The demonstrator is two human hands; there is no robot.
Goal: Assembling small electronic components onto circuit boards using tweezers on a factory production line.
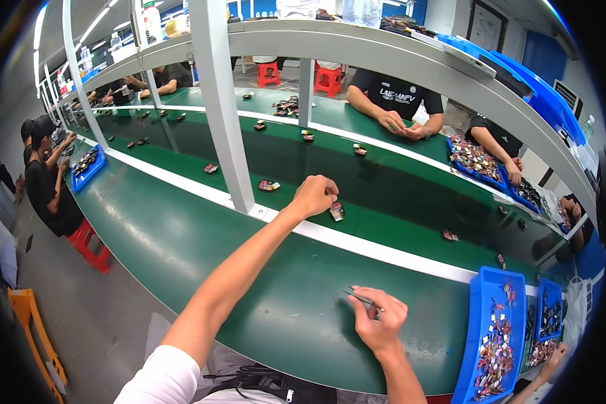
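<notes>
My left hand [314, 196] reaches past the white rail over the dark green belt, fingers curled together. Right by its fingertips is a small bundle of wired parts [337, 211] with a pale label; whether the fingers touch it I cannot tell. My right hand [381, 319] is closed around thin metal tweezers [365, 297], low over the green worktop [276, 310] on my side. Their tip points left, and nothing shows in it. Another small bundle [268, 185] lies on the belt left of my left hand.
A grey upright post [225, 108] stands just left of my left hand, under a long shelf [384, 42]. A blue bin [489, 337] of small colourful parts is at my right. Co-workers sit across the belt and along both sides. More bundles [450, 235] dot the belt.
</notes>
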